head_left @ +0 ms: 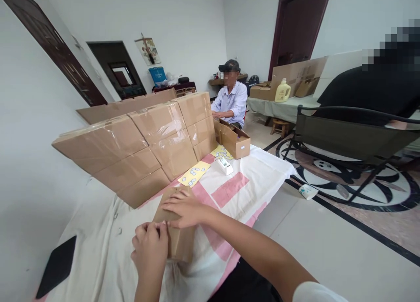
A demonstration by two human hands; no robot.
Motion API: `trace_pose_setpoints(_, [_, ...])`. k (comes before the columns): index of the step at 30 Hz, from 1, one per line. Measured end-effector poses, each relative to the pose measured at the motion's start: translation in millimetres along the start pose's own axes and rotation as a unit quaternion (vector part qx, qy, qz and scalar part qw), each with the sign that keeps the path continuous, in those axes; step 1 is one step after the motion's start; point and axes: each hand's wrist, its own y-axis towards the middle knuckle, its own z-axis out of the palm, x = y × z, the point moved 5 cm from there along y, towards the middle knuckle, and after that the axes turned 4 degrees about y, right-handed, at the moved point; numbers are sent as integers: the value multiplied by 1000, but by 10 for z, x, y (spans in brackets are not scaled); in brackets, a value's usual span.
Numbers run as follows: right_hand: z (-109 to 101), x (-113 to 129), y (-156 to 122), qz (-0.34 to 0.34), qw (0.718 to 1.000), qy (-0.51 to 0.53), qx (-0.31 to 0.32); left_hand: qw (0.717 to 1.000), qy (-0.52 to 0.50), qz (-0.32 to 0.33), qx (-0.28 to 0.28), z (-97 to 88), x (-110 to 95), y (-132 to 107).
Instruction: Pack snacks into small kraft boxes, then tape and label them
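A small brown cardboard box (181, 243) lies on the cloth-covered table in front of me. My left hand (151, 245) is at its left edge, with the fingers curled in and the fingertips gripping the cardboard. Flat across the top rests my right hand (185, 208), its fingers stretched out and pointing left. The two hands almost meet over the box. Just beyond it are a yellow sheet with outlined shapes (194, 174), a second yellow sheet (219, 152) and a small white packet or device (225, 165).
Stacked taped cartons (154, 140) form a wall at the table's far left. An open cardboard box (242, 148) stands by a seated person (231, 96) in a cap. A black flat object (57, 267) lies at left. Another person (370, 92) sits in a folding chair (354, 135) at right.
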Motion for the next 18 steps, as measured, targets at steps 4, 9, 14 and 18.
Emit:
trace_pose_setpoints(4, [-5, 6, -60, 14, 999, -13, -26, 998, -61, -28, 18, -5, 196, 153])
trace_pose_setpoints(9, [9, -2, -127, 27, 998, -10, -64, 984, -175, -6, -12, -181, 291, 263])
trace_pose_setpoints(14, [69, -40, -100, 40, 995, -9, -94, 944, -324, 63, -1, -325, 132, 268])
trace_pose_setpoints(18, [110, -33, -80, 48, 993, 5, -106, 929, -362, 74, 25, -266, 52, 359])
